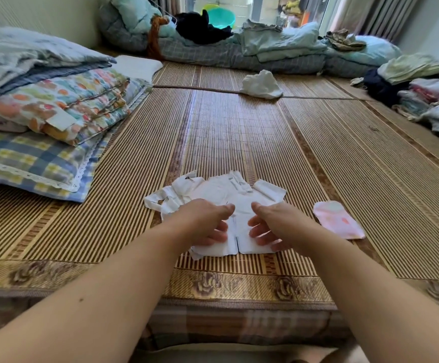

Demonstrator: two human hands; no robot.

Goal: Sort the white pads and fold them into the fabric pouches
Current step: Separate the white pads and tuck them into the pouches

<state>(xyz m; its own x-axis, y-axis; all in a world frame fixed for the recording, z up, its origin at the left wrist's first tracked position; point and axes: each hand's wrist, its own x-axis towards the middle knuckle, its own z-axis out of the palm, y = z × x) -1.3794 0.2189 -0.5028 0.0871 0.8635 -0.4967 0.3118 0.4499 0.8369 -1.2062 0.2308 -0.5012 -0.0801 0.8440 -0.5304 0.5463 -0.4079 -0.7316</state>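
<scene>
Both hands rest on a loose heap of thin white fabric pads (pixel 221 195) spread on the striped woven bamboo mat (pixel 318 158) near the bed's front edge. The left hand (pixel 205 221) and right hand (pixel 271 222) lie side by side, fingers spread and pressing down on the two nearest flat white pads (pixel 236 244), which sit edge to edge; neither hand has closed round anything. A small pink printed fabric pouch (pixel 339 220) lies just beside the right hand, apart from the heap. The risk, as I judge it, lies in the tangle: straps and corners at the far left of the heap overlap, so lifting one pad could drag others along and undo the sorting. The near pads sit close to the mat's patterned border and could slide off the bed if pulled toward the body
</scene>
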